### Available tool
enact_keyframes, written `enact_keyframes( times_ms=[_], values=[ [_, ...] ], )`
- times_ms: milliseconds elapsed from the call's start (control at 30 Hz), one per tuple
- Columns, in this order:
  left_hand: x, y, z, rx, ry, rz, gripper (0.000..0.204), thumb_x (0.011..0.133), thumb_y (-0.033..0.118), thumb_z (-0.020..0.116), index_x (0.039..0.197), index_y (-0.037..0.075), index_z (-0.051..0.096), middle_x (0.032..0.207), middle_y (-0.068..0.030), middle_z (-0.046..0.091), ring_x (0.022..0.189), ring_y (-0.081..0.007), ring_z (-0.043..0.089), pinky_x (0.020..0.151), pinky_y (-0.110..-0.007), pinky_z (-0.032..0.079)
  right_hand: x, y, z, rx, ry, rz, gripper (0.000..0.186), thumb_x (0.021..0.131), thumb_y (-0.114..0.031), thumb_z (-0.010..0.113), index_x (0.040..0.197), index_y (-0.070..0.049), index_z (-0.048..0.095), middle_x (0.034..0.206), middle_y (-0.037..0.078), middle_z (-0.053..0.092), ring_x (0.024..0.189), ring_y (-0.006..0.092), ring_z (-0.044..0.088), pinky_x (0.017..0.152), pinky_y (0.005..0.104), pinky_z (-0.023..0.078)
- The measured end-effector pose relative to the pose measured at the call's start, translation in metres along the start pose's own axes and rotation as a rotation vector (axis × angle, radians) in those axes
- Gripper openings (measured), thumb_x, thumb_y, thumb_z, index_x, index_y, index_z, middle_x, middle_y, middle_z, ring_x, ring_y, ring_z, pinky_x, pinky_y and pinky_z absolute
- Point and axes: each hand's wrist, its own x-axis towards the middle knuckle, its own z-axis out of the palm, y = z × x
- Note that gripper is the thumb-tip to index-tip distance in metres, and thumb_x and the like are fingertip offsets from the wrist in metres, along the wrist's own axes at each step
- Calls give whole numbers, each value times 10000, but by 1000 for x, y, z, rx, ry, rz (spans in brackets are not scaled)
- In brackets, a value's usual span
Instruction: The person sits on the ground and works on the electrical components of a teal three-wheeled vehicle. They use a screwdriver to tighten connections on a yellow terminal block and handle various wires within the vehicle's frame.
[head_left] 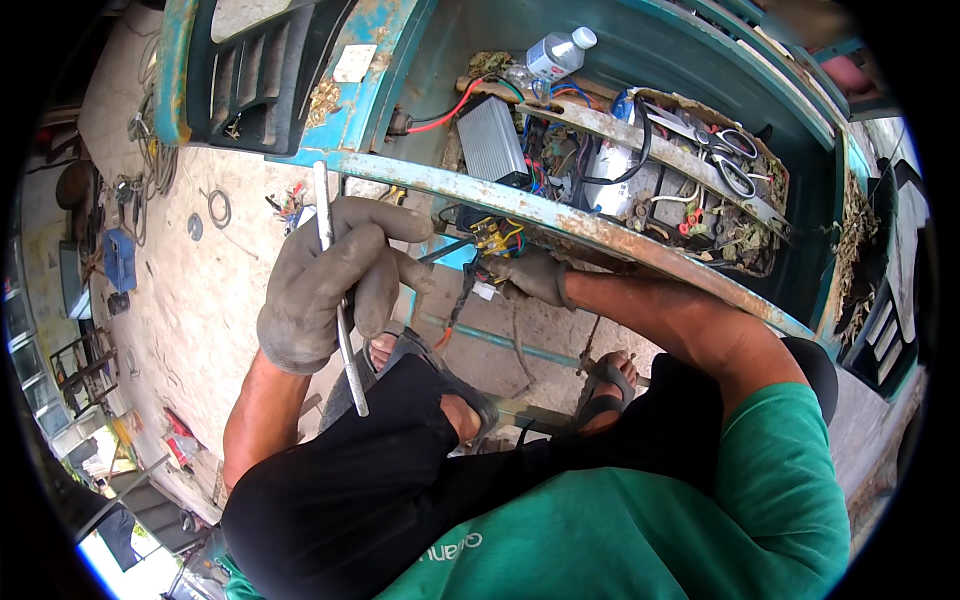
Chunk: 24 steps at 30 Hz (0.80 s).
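Observation:
My left hand (335, 275), in a grey-brown work glove, has its fingers closed on a thin metal rod (351, 365) that sticks out above and below the fist. A dark narrow shaft (446, 250) lies between its fingertips and a bundle of wires; I cannot tell whether the hand grips it too. Under the rusty teal rim, my gloved right hand (530, 275) pinches the wire bundle (492, 237), which has yellow, green and red wires. A dark cable with an orange end (447, 335) hangs from it. The right fingertips are partly hidden by the wires.
Beyond the rusty metal rim (600, 235) a teal compartment holds a finned silver box (492, 140), a plastic bottle (560, 55), scissors (735, 165) and tangled wires. A black slatted panel (265, 75) stands at upper left. Coiled cable (218, 207) lies on the floor.

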Motion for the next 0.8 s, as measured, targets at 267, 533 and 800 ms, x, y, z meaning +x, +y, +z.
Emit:
enact_keyframes(
  times_ms=[267,533,800],
  values=[
    [3,-4,-11,-67,108,106,519,1109,329,329,1203,-124,564,515,32,423,425,-84,428,771,-366,579,4,7,-3,72,-33,7,345,996,-402,624,962,-59,656,661,65,632,531,140,611,487,292,480],
    [8,-11,-12,-106,85,127,538,1114,351,306,1222,-118,549,521,44,416,424,-76,402,778,-358,575,7,12,-3,84,-36,-8,415,991,-440,619,986,-29,675,691,90,659,557,163,646,474,296,524],
    [12,-19,-13,-255,119,149,477,1121,302,302,1268,-73,559,524,60,382,426,-72,393,807,-346,579,5,5,-1,49,-34,28,411,992,-434,626,1012,-26,671,708,99,674,561,166,658,481,295,536]
  ],
)
